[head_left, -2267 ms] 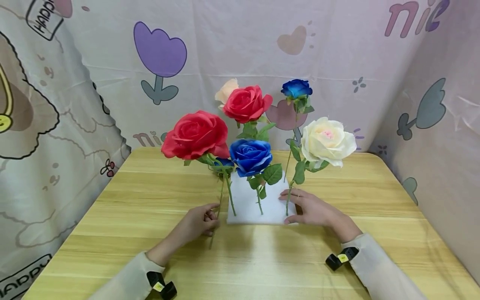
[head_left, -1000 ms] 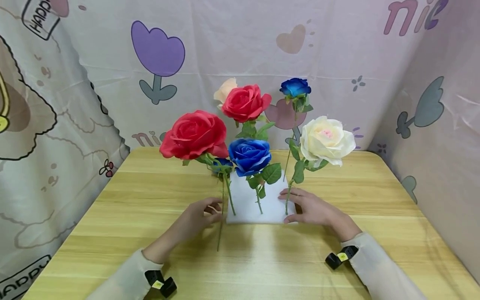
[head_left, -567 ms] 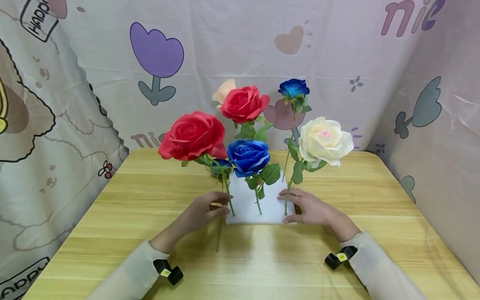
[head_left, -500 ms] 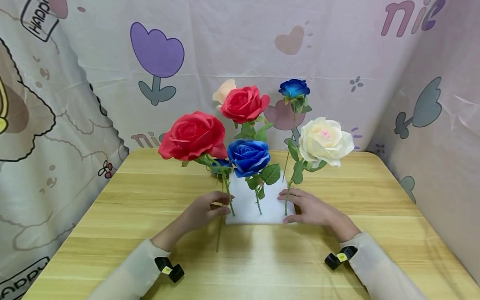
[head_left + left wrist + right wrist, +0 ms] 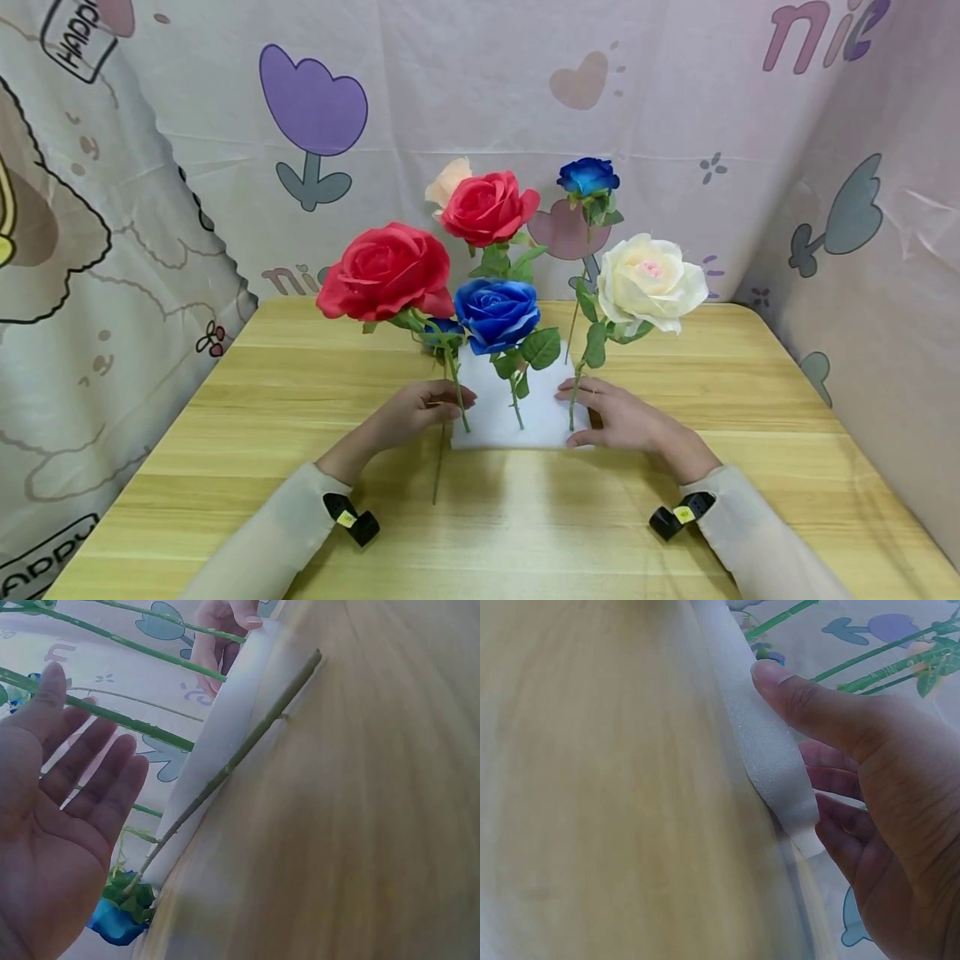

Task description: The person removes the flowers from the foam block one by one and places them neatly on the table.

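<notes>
My left hand point(image 5: 408, 415) is at the left side of the white foam block point(image 5: 487, 392), around the stem of the front-left red rose point(image 5: 386, 271). In the left wrist view its fingers are loosely extended, not closed on the stem. A blue rose with a long stem point(image 5: 225, 772) lies beside the block, its bloom point(image 5: 120, 922) toward the back. My right hand point(image 5: 626, 414) holds the block's right front corner, thumb on the near edge and fingers along the side. A white rose point(image 5: 652, 279) stands next to it, and another blue rose point(image 5: 498, 315) is front centre.
Behind stand another red rose point(image 5: 491, 207), a peach rose point(image 5: 450, 182) and a small blue rose point(image 5: 589, 177). The wooden table point(image 5: 315, 358) is backed by a printed cloth point(image 5: 465, 75). The loose stem's end points toward the table's front.
My left hand has let go of the loose blue rose's stem, which now lies nearer the block. It has moved right to the red rose's stem. My right hand stays on the block.
</notes>
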Available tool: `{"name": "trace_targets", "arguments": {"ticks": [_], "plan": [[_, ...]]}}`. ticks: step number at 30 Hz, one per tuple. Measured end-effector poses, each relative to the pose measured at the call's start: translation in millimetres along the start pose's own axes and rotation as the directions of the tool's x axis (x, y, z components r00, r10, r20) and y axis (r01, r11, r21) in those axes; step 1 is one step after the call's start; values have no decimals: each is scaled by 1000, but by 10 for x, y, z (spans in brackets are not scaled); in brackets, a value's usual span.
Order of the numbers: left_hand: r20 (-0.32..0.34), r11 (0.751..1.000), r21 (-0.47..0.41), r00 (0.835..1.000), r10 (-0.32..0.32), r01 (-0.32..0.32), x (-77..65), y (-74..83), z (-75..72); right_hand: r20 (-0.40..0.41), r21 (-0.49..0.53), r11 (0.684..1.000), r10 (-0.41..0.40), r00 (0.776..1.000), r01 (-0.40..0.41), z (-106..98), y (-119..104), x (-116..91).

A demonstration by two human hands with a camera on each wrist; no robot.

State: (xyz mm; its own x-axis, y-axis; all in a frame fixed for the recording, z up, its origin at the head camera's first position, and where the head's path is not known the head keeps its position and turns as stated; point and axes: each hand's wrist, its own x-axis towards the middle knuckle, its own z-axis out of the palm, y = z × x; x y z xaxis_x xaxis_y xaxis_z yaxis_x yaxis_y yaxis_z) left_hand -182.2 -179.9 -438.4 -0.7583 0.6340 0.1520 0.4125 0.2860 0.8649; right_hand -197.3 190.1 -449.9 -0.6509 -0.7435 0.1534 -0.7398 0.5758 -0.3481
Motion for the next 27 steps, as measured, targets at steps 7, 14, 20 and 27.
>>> {"name": "trace_targets", "arguments": {"ticks": [7, 14, 20, 27], "plan": [[-26, 998, -30, 999, 47, -48, 13, -48, 41, -6, -3, 1000, -1, 1000, 1, 10, -2, 4], [-46, 975, -221, 999, -13, 3, 42, -62, 119, -10, -3, 1000, 4, 1000, -4, 5, -4, 1], [-59, 965, -262, 998, -34, 18, 30, -73, 165, -1, 0, 1000, 9, 1000, -9, 0, -1, 1], [-61, 971, -240, 998, -24, 9, 14, -93, 191, 2, 5, 1000, 10, 1000, -10, 2, 3, 3]]}}
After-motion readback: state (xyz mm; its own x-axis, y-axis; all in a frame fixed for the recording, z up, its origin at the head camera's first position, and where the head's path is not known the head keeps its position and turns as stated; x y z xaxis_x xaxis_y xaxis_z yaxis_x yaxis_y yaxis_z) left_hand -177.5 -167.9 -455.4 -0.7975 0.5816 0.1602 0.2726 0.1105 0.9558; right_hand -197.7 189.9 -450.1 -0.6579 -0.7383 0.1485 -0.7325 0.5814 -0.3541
